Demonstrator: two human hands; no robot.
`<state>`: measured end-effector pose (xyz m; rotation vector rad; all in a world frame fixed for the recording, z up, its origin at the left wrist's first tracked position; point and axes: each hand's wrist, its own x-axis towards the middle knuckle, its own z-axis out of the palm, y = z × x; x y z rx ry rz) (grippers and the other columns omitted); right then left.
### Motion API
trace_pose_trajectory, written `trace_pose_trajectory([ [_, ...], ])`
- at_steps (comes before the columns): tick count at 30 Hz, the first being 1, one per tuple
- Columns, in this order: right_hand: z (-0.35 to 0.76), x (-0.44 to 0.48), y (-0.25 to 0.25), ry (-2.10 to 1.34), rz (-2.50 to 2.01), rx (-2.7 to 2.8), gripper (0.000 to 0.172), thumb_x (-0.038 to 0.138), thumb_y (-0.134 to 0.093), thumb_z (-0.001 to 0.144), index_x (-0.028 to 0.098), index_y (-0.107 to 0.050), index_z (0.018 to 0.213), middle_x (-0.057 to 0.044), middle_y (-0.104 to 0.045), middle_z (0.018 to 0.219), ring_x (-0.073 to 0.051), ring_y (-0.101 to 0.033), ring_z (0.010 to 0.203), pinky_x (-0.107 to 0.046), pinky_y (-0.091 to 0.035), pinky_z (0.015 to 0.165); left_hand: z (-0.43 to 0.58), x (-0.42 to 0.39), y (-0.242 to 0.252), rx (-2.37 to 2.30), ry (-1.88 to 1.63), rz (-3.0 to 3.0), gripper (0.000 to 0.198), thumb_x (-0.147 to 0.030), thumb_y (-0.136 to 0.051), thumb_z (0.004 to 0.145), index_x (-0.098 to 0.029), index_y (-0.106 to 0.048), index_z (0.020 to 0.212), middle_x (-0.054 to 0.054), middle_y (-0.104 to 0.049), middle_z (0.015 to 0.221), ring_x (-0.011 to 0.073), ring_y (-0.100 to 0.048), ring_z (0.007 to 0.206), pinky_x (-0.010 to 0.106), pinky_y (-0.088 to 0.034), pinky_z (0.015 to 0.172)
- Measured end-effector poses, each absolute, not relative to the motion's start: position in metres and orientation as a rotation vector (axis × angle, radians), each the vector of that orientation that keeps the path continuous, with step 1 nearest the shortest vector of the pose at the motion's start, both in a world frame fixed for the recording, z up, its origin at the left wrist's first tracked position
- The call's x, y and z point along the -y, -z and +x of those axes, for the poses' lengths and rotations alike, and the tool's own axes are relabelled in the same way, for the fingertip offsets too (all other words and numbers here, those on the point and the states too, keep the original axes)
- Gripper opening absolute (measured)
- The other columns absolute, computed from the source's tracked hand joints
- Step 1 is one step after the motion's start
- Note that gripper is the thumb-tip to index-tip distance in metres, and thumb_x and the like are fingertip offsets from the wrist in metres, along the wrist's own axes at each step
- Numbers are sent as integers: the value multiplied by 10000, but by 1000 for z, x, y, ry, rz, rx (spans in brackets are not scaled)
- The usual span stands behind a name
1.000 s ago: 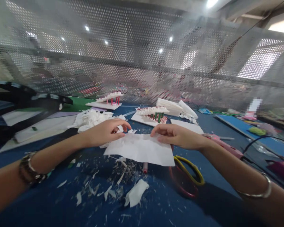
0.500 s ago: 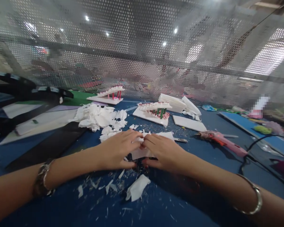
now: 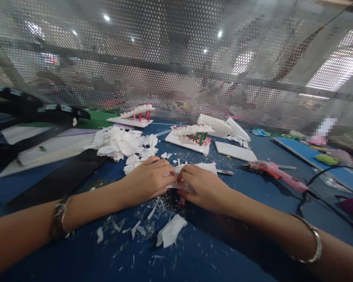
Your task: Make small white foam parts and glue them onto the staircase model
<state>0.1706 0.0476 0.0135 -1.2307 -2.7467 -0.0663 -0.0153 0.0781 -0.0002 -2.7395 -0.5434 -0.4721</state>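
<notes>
Near the middle of the blue table, my left hand [image 3: 151,178] and my right hand [image 3: 204,186] face each other with fingers bent. A thin white sheet, probably paper [image 3: 176,184], is gripped between them, its near edge running across the gap. Part of it is hidden by my fingers. Just beyond my right hand lies a white piece [image 3: 209,167], with a metal blade-like tool [image 3: 226,172] poking out beside it. Below my right thumb shows a small red bit [image 3: 182,201]. A torn white scrap [image 3: 172,231] lies closer to me.
Crumpled white scraps [image 3: 119,143] are heaped at left beside a black strip [image 3: 59,178]. Behind stand small stair models, one on green posts [image 3: 191,135], one on red [image 3: 138,114]. A pink glue gun [image 3: 279,176] with a black cord lies right. Perforated metal mesh [image 3: 176,58] closes the back.
The near edge of the white sheet has lifted and folded upward between my hands. My left thumb has moved up from the table to the sheet.
</notes>
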Motion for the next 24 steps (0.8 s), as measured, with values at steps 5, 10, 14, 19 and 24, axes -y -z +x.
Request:
trace_pose_trajectory([
  [5, 172, -52, -14, 168, -1175, 2756, 149, 195, -464, 788, 142, -596, 831, -83, -583, 861, -173, -532, 795, -281, -427, 644, -17, -80, 1, 658, 542, -2846, 117, -217, -487, 797, -211, -604, 792, 22, -592, 876, 183, -497, 805, 305, -347, 689],
  [10, 177, -53, -23, 282, -1103, 2738, 210, 152, -424, 808, 169, -634, 807, -71, -583, 840, -154, -542, 741, -242, -398, 556, -18, -77, -1, 846, 588, -2938, 224, -199, -418, 812, -199, -632, 879, 41, -602, 843, 132, -538, 616, 230, -346, 527],
  [14, 181, -52, -25, 216, -1115, 2650, 263, 174, -373, 836, 194, -630, 888, -49, -597, 841, -112, -558, 637, -220, -393, 501, -16, -73, -14, 1144, 591, -3059, 308, -311, -388, 830, -183, -662, 891, 37, -628, 622, 148, -575, 557, 224, -367, 509],
  [19, 183, -55, -26, 57, -925, 2491, 278, 161, -348, 851, 157, -622, 900, -54, -630, 852, -122, -582, 781, -233, -459, 636, -16, -71, -30, 1792, 689, -3455, 352, -391, -397, 812, -186, -628, 980, -4, -646, 565, 71, -495, 303, 175, -366, 390],
  [24, 182, -53, -29, 91, -851, 2404, 218, 211, -429, 831, 157, -604, 949, -83, -592, 981, -138, -561, 894, -259, -467, 731, -14, -73, -30, 1884, 1108, -3553, 264, -328, -491, 771, -198, -659, 928, 23, -696, 747, 83, -608, 466, 162, -432, 488],
])
